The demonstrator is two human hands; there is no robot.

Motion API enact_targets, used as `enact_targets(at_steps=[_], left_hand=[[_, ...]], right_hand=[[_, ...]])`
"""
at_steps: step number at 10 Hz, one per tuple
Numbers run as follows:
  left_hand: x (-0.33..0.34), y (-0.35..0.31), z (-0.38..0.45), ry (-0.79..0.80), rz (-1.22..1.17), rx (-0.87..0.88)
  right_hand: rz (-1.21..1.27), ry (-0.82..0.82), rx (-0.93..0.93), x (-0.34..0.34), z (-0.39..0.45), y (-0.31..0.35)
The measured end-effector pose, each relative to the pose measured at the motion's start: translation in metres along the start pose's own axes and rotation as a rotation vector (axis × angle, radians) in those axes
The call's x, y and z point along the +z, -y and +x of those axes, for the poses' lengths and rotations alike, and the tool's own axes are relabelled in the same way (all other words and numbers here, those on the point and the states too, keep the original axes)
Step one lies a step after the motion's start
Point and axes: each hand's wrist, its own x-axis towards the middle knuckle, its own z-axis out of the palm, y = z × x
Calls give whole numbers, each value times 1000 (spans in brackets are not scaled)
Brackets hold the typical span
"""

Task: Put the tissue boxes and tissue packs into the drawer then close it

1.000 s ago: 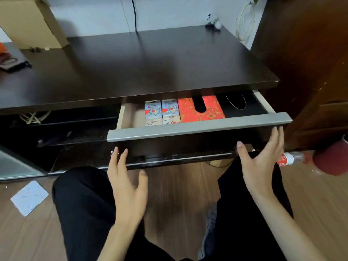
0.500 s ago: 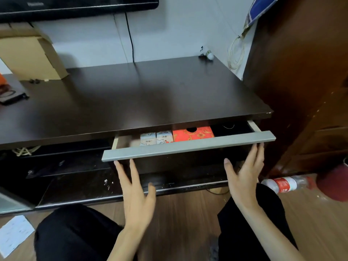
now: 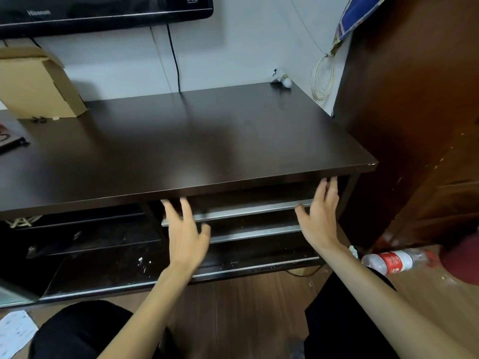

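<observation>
The drawer (image 3: pixel 246 211) with its grey metal front strip sits pushed back under the dark brown tabletop (image 3: pixel 181 141). Nothing of its inside shows, so the tissue boxes and packs are hidden. My left hand (image 3: pixel 185 226) lies flat against the left part of the drawer front, fingers spread. My right hand (image 3: pixel 320 216) presses the right end of the front, fingers up and apart. Neither hand holds anything.
A cardboard box (image 3: pixel 33 84) stands at the back left of the tabletop, below a TV (image 3: pixel 103 11). A plastic bottle (image 3: pixel 394 261) lies on the wooden floor at the right beside a brown wardrobe (image 3: pixel 414 112). A paper sheet (image 3: pixel 15 332) lies at the lower left.
Both hands reached the drawer front and pushed it in. The tissue boxes and packs, visible before, are now hidden under the tabletop. The camera tilted upward.
</observation>
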Motion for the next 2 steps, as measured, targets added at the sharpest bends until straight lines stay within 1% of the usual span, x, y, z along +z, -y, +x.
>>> enact_targets(at_steps=[1, 2], left_hand=[[0, 0, -2, 1, 18, 25], [-18, 6, -7, 35, -39, 27]], right_hand=[[3, 11, -13, 1, 0, -2], [111, 83, -30, -10, -8, -13]])
